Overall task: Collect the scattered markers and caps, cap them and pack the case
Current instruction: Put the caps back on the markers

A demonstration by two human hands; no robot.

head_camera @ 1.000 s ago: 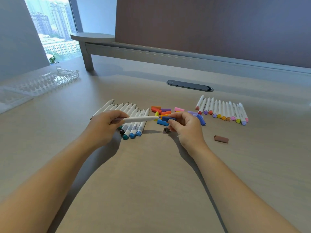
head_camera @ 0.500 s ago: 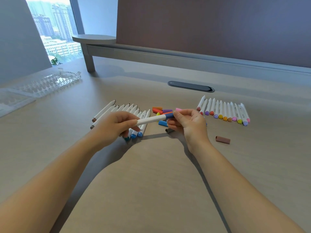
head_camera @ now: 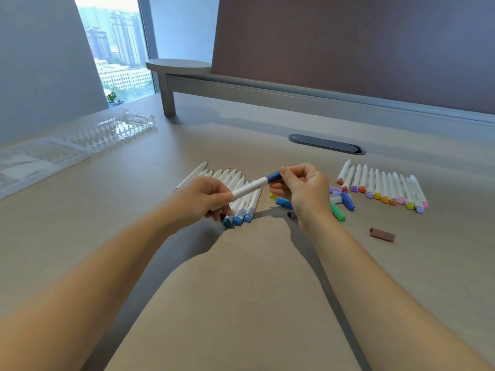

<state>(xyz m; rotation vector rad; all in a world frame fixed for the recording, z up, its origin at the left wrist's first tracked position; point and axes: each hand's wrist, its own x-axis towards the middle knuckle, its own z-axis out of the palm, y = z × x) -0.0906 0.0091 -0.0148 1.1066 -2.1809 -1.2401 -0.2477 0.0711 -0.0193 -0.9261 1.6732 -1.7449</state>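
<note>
The left hand [head_camera: 207, 195] grips the white marker [head_camera: 249, 188] barrel; the right hand [head_camera: 302, 188] pinches the dark-blue cap [head_camera: 273, 177]. Keep both coaxial and press until seated.

Both forearms are bare to the frame's edge, no sleeves showing. The left hand [head_camera: 207, 195] and right hand [head_camera: 305, 190] seem ringless, nails short.

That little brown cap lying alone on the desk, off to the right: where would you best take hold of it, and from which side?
Probably from straight above, pinching the brown cap across its narrow width at mid-length. It lies flat on the desk, a short tube with its long sides bare and nothing beside it. The right hand is nearer, though it now pinches the blue cap.
</note>
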